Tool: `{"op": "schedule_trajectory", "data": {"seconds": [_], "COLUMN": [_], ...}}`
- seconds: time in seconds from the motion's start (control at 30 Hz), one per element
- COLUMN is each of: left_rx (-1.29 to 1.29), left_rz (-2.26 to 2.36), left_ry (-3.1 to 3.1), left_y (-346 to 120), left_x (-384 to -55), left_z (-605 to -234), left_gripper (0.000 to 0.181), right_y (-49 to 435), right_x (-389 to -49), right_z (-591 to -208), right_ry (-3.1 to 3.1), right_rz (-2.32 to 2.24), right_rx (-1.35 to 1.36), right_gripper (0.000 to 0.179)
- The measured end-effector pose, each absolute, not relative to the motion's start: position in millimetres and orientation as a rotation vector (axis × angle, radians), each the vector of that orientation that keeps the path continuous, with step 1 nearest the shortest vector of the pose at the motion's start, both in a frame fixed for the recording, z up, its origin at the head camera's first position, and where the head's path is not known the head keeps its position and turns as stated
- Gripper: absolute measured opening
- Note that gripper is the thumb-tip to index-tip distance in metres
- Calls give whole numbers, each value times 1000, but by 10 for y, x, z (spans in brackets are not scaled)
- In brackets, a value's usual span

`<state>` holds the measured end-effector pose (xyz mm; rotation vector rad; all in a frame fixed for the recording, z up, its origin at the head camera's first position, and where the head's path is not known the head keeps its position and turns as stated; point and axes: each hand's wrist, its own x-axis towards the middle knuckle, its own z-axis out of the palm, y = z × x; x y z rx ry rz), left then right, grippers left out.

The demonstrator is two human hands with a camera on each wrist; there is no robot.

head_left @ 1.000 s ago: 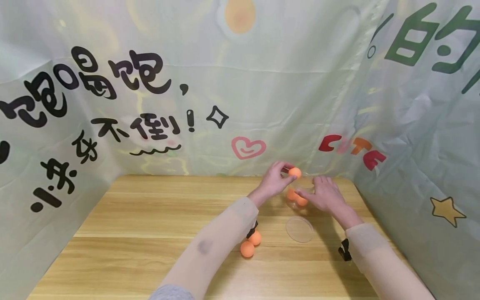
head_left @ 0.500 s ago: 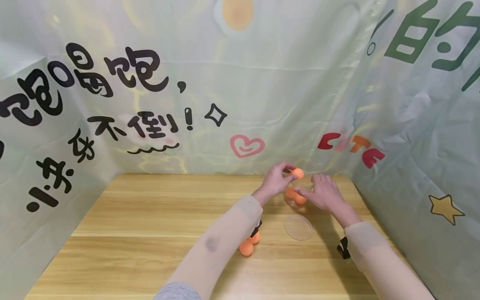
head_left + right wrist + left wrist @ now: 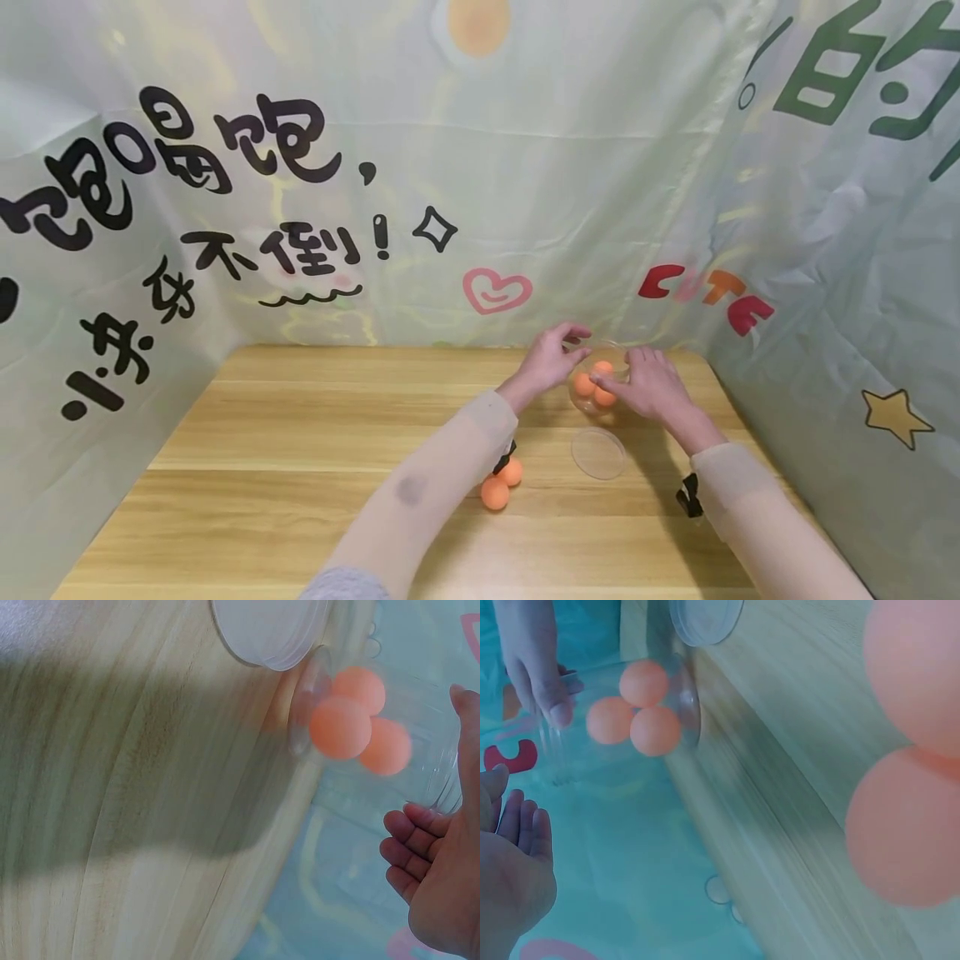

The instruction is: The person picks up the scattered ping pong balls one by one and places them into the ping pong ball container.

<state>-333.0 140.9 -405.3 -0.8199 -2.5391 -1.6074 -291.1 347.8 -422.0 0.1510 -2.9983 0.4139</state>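
Several orange table tennis balls (image 3: pixel 583 384) lie inside a clear plastic jar (image 3: pixel 424 780) near the table's back edge. My right hand (image 3: pixel 656 387) grips the jar by its rim, thumb on the near side and fingertips round the other. On the left of the jar's mouth, my left hand (image 3: pixel 551 358) hovers with relaxed fingers and holds nothing. A round clear lid (image 3: pixel 597 454) lies flat on the table in front of the jar. Beside my left forearm are loose orange balls (image 3: pixel 495 492), large in the left wrist view and partly cut off by its edge.
The wooden table (image 3: pixel 300 433) ends just behind the jar. A printed cloth (image 3: pixel 420 167) hangs behind it and along both sides. My left forearm (image 3: pixel 420 492) passes close to the loose balls.
The orange ball pinched in my left hand above the jar has been let go. It now lies in the jar on the others. My right hand has stayed on the rim.
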Motion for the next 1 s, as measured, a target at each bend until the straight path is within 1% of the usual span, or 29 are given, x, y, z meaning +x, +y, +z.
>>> {"op": "schedule_trajectory", "data": {"seconds": [0.4,1.0], "left_rx": [-926,-1094], "left_rz": [-1614,-1650], "left_ry": [-2471,-2288], "left_y": [1241,942], "left_x": [-3208,-2796], "left_z": [-3973,-3946], "left_gripper": [34,39], "right_y": [3498,3511], "right_x": [-2925,-2920], "right_z": [-4233,-4240], "right_ry": [-3000,-3003], "right_rz": [411,428], "right_rx": [149,150], "right_gripper": [99,101]}}
